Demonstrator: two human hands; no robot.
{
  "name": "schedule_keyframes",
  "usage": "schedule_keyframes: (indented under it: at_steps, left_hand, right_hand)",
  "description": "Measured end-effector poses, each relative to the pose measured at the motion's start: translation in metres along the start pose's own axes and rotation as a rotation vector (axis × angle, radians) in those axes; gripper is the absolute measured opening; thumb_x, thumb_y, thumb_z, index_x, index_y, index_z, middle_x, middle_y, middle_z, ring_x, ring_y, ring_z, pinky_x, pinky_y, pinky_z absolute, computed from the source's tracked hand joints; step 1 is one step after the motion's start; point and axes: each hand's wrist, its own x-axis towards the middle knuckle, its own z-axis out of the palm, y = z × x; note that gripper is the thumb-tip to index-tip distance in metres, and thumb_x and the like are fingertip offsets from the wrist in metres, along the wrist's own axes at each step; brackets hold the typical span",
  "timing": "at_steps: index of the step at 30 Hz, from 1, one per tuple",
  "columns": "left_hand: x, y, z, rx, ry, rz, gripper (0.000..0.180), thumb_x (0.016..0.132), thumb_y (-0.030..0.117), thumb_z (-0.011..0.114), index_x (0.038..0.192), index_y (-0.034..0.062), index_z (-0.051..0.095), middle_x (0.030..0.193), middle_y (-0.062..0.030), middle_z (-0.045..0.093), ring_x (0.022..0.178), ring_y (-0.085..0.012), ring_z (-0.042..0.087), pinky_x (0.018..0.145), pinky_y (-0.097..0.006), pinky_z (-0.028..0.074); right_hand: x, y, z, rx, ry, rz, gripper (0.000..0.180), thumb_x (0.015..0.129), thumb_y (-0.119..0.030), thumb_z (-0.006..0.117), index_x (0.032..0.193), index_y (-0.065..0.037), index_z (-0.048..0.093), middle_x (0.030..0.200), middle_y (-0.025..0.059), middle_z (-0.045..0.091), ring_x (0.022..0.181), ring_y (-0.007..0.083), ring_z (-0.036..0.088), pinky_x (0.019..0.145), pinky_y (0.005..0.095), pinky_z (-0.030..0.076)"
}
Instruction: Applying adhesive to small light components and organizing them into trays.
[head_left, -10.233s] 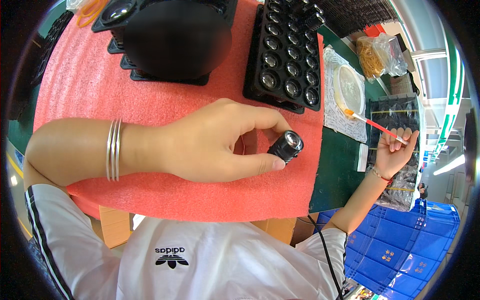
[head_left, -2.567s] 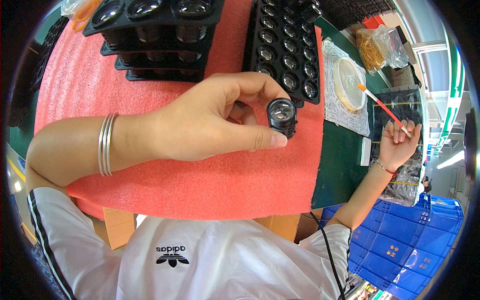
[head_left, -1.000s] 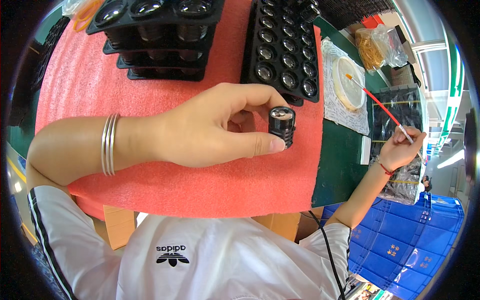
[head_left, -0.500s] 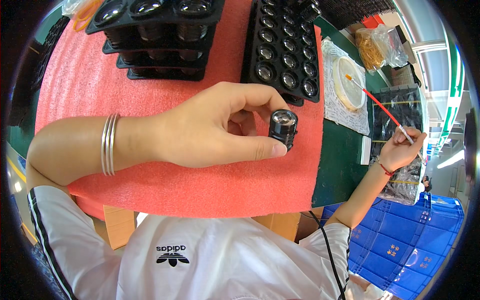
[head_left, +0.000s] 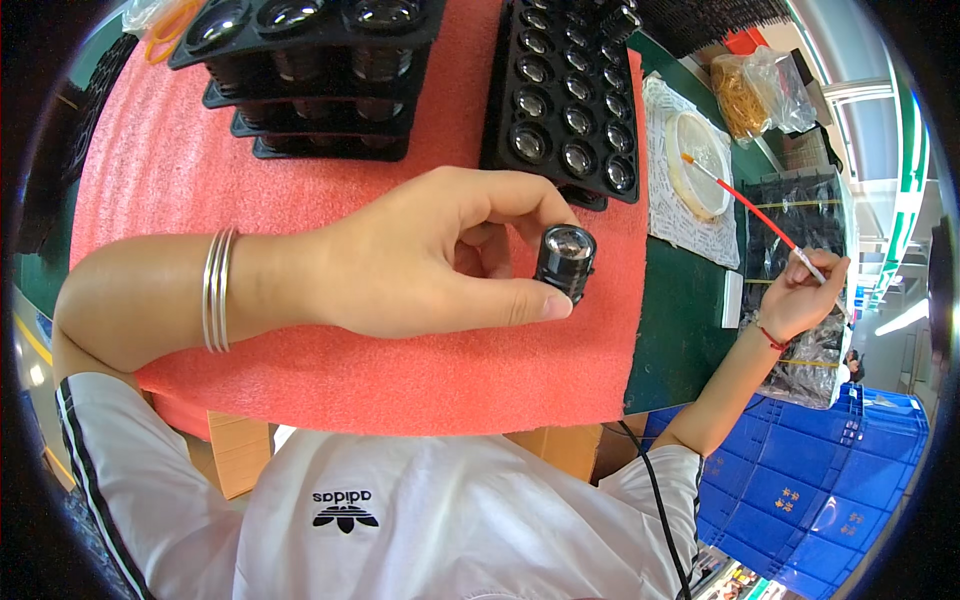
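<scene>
Between thumb and forefinger, my left hand (head_left: 440, 255) pinches a black lens barrel (head_left: 566, 264), held upright with its glass end up, above the pink foam mat (head_left: 400, 380). Off to the right, my right hand (head_left: 803, 295) grips the pale end of a slim red-handled brush (head_left: 752, 205). The brush's orange tip lies over a round shallow dish (head_left: 698, 185), which rests on a printed paper sheet (head_left: 690, 240). Whether the tip touches the dish I cannot tell.
A black tray of lens barrels (head_left: 575, 110) stands beyond my left hand. Stacked black trays (head_left: 330, 100) rise at the far left of the mat. A bag of rubber bands (head_left: 745, 105) lies at the far right, blue crates (head_left: 810, 490) at the lower right. A black cable (head_left: 655, 490) hangs by my right arm.
The brush tip has shifted slightly left and down over the dish, with my right hand moving slightly left. My left hand and the lens barrel have barely moved.
</scene>
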Motion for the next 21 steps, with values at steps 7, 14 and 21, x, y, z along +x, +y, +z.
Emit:
schedule_keyframes:
  at_steps: [7,14,21]
  left_hand:
    - [0.0,-0.0025,0.0,0.054,-0.019,0.033,0.027,0.077,0.006,0.064,0.1,0.0024,0.049,0.091,0.0002,0.052,0.085,-0.0058,0.049,0.072,-0.02,0.042]
    - [-0.0014,0.0017,0.0003,0.176,-0.041,0.018,0.026,0.077,0.007,0.063,0.099,0.0021,0.05,0.087,0.0005,0.053,0.078,-0.0051,0.05,0.065,-0.019,0.041]
    - [-0.0022,0.0027,0.0004,0.271,-0.061,0.027,0.024,0.076,0.007,0.064,0.096,0.0005,0.052,0.084,-0.0003,0.054,0.078,-0.0049,0.05,0.065,-0.019,0.041]
  right_hand:
    - [0.001,-0.0018,0.0014,0.164,-0.136,0.197,0.038,0.091,-0.029,0.04,0.062,-0.004,0.046,0.053,0.0028,0.037,0.045,0.0096,0.03,0.047,0.0235,0.025]
    - [0.005,-0.0014,-0.0007,0.301,-0.213,0.304,0.037,0.091,-0.028,0.039,0.062,-0.006,0.045,0.05,0.0019,0.034,0.044,0.0094,0.029,0.047,0.024,0.024]
    - [0.0055,-0.003,-0.0007,0.391,-0.292,0.349,0.036,0.092,-0.028,0.037,0.064,-0.007,0.044,0.049,0.0009,0.032,0.043,0.0091,0.027,0.046,0.0239,0.023]
